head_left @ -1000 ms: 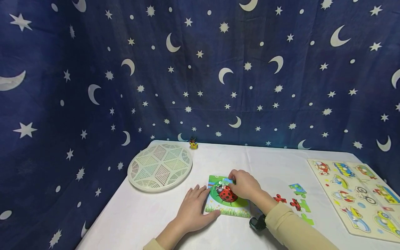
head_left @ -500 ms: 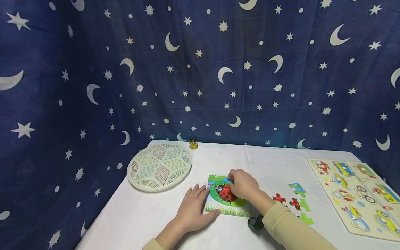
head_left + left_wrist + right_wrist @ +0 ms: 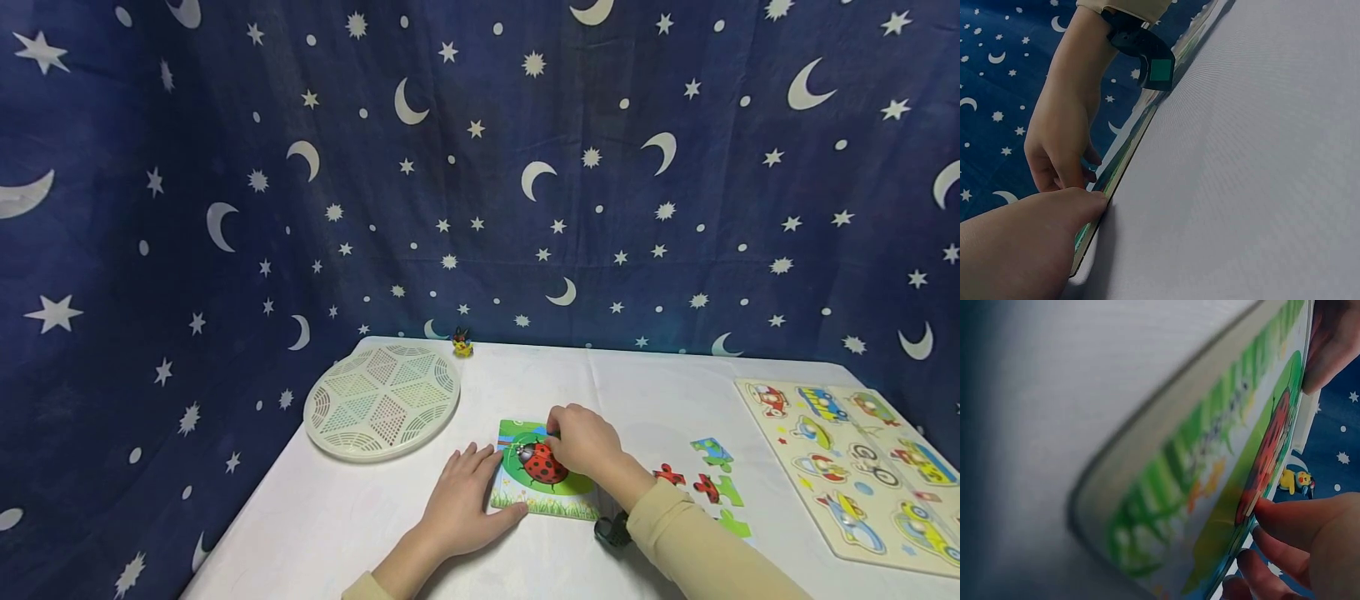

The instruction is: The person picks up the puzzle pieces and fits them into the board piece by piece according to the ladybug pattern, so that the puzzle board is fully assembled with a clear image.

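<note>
My right grip (image 3: pixel 587 442) is on the ladybug puzzle (image 3: pixel 546 467), with its fingers bent and its tips down at the bug's side. I can't tell if it is pinching a piece or only touching, because my own fingers hide that spot. My left grip (image 3: pixel 465 508) isn't holding anything tight. Its fingers are out long along the left edge, and its thumb is at the bottom edge.

So the puzzle is between my two grips, flat on the white desk (image 3: pixel 300 533). It is a thin square board, and from the side I can see its pale edge. The bug is red with black dots, a dark head and little black legs. It sits on a round green patch. Under it there is a row of grass with small flowers, and at the top left there is some blue and green.

Past my right grip are some loose pieces (image 3: pixel 712 452), red with black, plain green, and blue with green. Farther right is a big board (image 3: pixel 780 423) with cars and boats on it. Away to the left is a round pale board (image 3: pixel 382 400), with a small yellow toy (image 3: pixel 462 345) near it.
</note>
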### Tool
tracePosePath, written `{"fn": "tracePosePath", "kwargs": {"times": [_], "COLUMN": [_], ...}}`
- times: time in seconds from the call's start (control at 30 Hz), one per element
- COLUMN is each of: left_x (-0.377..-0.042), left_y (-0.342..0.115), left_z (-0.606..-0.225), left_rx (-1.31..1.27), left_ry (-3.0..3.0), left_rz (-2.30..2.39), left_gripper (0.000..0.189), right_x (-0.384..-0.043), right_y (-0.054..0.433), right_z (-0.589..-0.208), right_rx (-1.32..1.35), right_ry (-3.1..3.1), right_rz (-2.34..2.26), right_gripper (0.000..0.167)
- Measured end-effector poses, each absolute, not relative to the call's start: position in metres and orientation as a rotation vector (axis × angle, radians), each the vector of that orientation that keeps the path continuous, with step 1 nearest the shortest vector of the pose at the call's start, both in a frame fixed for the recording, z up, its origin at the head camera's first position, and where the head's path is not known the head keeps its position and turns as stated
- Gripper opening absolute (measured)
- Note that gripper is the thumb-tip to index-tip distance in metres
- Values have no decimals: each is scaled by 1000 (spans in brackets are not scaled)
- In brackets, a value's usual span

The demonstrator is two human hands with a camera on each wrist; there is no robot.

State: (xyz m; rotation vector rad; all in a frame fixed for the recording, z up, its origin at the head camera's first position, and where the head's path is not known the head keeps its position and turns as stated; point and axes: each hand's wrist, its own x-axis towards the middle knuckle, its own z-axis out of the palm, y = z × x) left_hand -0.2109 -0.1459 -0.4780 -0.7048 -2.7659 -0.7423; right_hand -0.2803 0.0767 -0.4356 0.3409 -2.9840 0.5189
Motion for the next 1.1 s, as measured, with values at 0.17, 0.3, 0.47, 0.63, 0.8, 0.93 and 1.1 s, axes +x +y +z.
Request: {"fn": "tracePosePath", "kwargs": {"times": [0.17,0.3,0.47,0.63,0.8,0.93,1.1], "left_x": [-211,-211,-211,-211,-212,-212,-212], "left_y": [-146,-145,-145,-146,-146,-146,-146], "left_z": [-479,-480,-480,-480,-479,-479,-479], "left_rx": [-700,-692,-687,-679,-669,-673,-676], "left_ry": [-2776,-2792,-2798,-2809,-2820,-2828,-2819], "left_rz": [-736,-728,-731,-747,-768,-779,-775], "left_gripper": [81,81,81,81,82,82,82], "right_x": [-279,-277,-276,-277,-276,-273,-268], "right_y": [78,81,86,91,96,103,111], "right_z": [-434,-432,-429,-428,-429,-430,-429], "right_rx": [367,389,416,452,502,533,524], "right_ry": [-2990,-2988,-2999,-3023,-3026,-3005,-2988], "right_rz": [506,526,599,654,714,767,765], "right_gripper": [14,15,9,2,10,13,16]}}
